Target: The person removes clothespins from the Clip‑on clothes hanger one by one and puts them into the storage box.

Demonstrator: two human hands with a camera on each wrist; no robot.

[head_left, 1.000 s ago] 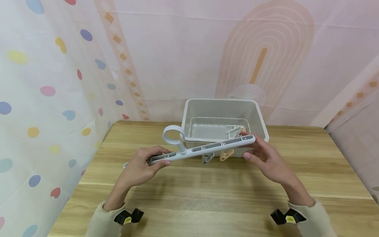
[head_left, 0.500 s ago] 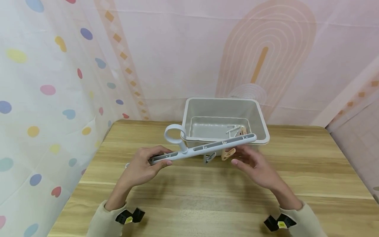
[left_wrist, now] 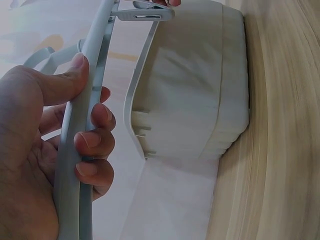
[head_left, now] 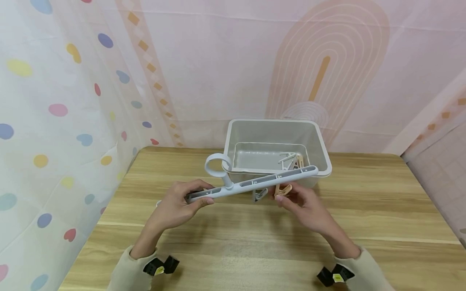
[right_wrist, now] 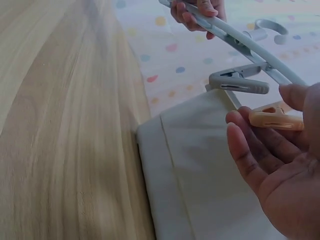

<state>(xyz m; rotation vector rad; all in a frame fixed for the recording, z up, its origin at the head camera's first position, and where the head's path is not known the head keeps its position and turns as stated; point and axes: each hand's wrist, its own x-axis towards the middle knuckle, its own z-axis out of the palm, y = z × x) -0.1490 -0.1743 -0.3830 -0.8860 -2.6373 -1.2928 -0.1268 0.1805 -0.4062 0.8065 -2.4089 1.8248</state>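
Note:
My left hand [head_left: 178, 208] grips the left end of a pale blue-grey plastic clip hanger [head_left: 238, 188], thumb on the near side and fingers curled round the bar. The hanger is tilted, right end higher, with its ring hook [head_left: 218, 165] sticking up. Below the bar hang a grey clip [right_wrist: 239, 82] and a peach clip [right_wrist: 274, 120]. My right hand [head_left: 307, 208] is at the peach clip, pinching it between thumb and fingers; part of that hold is hidden in the right wrist view. The grey clip hangs just left of it, untouched.
Behind the hanger a grey plastic bin [head_left: 229, 139] stands on the wooden table [head_left: 233, 250]. Inside it, at the right, lie a peach clip [head_left: 300, 161] and white clips [head_left: 287, 157]. Patterned cloth [head_left: 204, 72] hangs behind the table and along the left.
My right hand has come off the hanger's right end and moved left and down to the peach clip. The left hand keeps its grip; the hanger has shifted slightly right.

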